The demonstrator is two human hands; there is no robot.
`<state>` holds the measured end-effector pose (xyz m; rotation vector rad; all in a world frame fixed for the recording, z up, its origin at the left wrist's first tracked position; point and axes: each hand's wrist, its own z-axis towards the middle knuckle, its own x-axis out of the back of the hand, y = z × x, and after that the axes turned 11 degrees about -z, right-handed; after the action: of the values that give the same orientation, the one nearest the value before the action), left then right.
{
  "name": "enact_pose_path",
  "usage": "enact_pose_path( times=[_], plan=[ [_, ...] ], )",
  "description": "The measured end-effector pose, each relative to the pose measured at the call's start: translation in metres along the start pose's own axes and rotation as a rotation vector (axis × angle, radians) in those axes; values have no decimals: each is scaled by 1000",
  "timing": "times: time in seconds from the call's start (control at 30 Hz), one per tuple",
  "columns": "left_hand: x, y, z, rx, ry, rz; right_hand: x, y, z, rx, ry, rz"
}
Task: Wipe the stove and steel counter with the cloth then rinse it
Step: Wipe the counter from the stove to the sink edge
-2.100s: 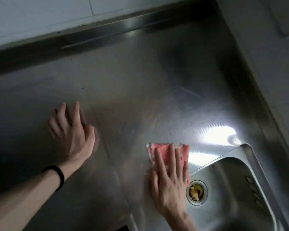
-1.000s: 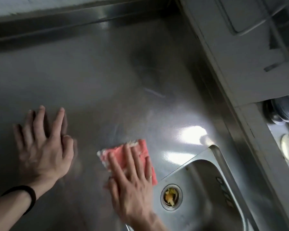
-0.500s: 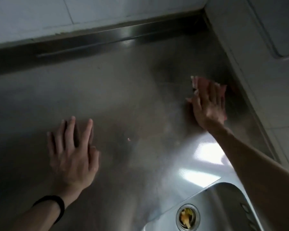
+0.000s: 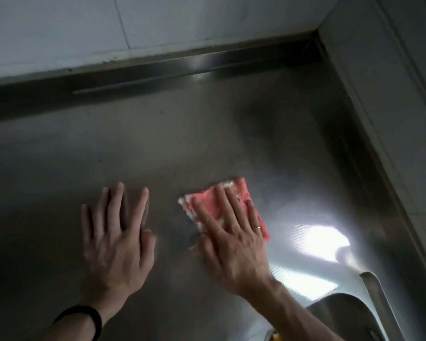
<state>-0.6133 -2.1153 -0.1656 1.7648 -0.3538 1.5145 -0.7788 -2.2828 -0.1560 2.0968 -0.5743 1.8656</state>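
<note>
Steel worktop fills most of the view, dull grey and streaky. Tiled wall runs along the back, with a steel upstand between wall and worktop. A pale side panel closes off the right, meeting the back wall in a corner at top right. That corner area of the worktop is in dark shadow.

Sink is at bottom right and only partly in frame. Its raised rim curves up from the bottom edge, and the basin drops away below it. A bright glare patch sits on the worktop just behind the rim, right of the right hand.

Left hand is flat on bare steel, palm down. Its fingers are straight, spread and released, holding nothing. Forearm comes in from bottom left.

Right hand is flat on the cloth, palm down. Its fingers are straight and pressing, not curled round it. Forearm comes in from bottom right, crossing over the sink's near corner.

The cloth is pink with whitish fuzzy edges, lying flat on the worktop mid-frame, skewed to the worktop's edges. Its far edge and right side show past the fingertips; the rest is under the hand. It is near the left hand but not touching it, well short of the back upstand, and apart from the sink rim.

Black wristband on the left wrist. Thin ring on a right-hand finger.
</note>
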Motion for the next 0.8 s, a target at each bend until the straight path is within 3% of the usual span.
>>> enact_pose_path(
  times=[0.1, 0.23, 0.3, 0.47, 0.6, 0.7, 0.8],
  plan=[
    [-4, -4, 0, -16, 18, 23, 8, 57, 43, 15, 70, -39],
    [-7, -7, 0, -32, 15, 41, 22, 164, 119, -307, 11, -194],
    [-7, -7, 1, -27, 7, 33, 27, 199, 146, -408, 18, -156],
    [-2, -4, 1, -20, -24, 34, 23, 173, 164, -595, 40, -68],
    [-1, -3, 1, -7, -29, 40, 28, 97, 125, -202, -1, -139],
    [-1, -3, 1, 1, -38, 41, 13, 31, 85, 80, 16, -35],
    [-1, -3, 3, 17, -54, 27, 11, 34, 85, 228, 5, -36]
  ],
)
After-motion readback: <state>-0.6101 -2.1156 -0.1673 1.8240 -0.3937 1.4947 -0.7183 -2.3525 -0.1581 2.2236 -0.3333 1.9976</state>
